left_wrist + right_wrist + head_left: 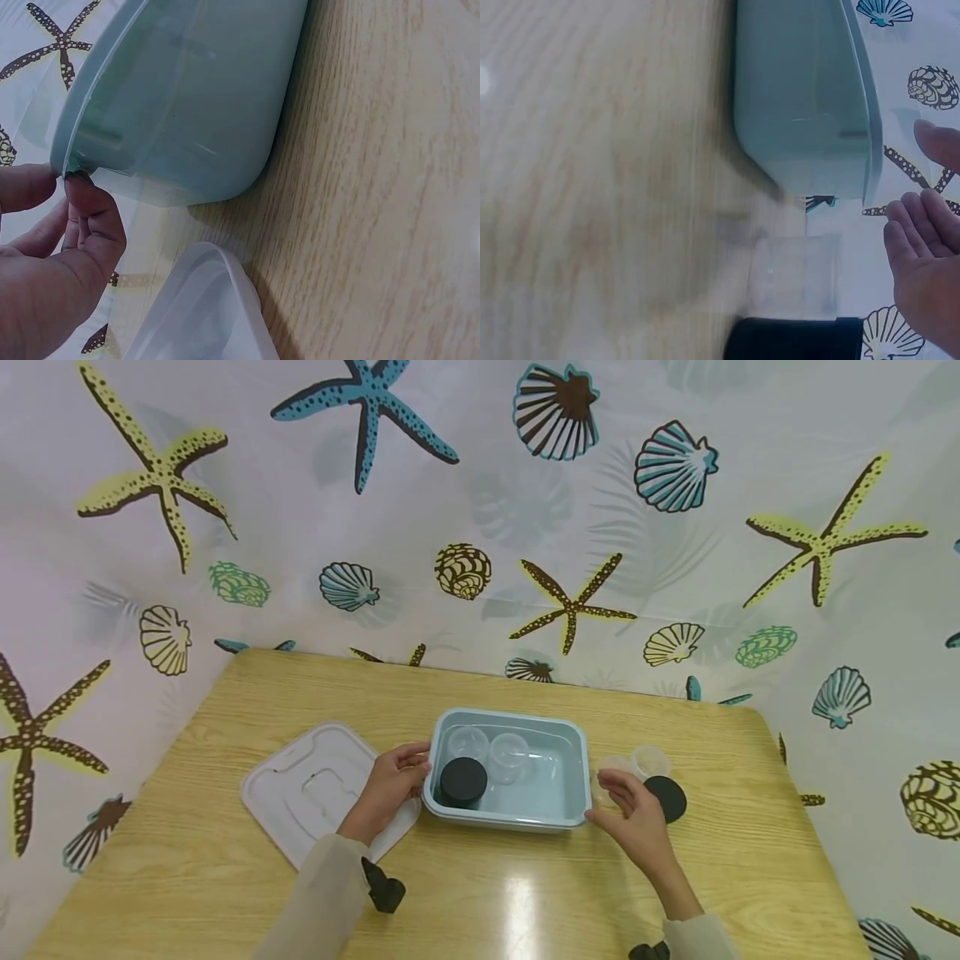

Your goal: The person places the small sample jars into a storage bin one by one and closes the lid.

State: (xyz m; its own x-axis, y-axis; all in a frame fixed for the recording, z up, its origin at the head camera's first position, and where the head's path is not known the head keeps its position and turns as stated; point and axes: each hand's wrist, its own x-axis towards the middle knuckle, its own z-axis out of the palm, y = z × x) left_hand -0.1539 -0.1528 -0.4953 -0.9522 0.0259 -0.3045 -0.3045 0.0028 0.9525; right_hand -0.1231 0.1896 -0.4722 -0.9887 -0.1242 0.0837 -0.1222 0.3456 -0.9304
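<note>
A light-blue plastic bin (pixel 551 781) stands on the table, its top uncovered. My left hand (pixel 386 789) pinches the rim at its left end, as the left wrist view shows with thumb and fingers (pixel 94 199) on the lip. Inside the bin, toward the left, sit two clear round containers (pixel 509 753) and a black round piece (pixel 462 780). At the opposite end my right hand (pixel 637 818) is close to the rim; the right wrist view shows its fingers (pixel 907 229) loosely extended, holding nothing. Behind that hand are clear round containers (pixel 649 762) and a black round piece (pixel 667 799).
A white lid (pixel 300 793) lies flat on the wooden table (pixel 720 860) to the left, partly under my left forearm. A cloth (pixel 420 518) printed with starfish and shells hangs behind the table and at its sides.
</note>
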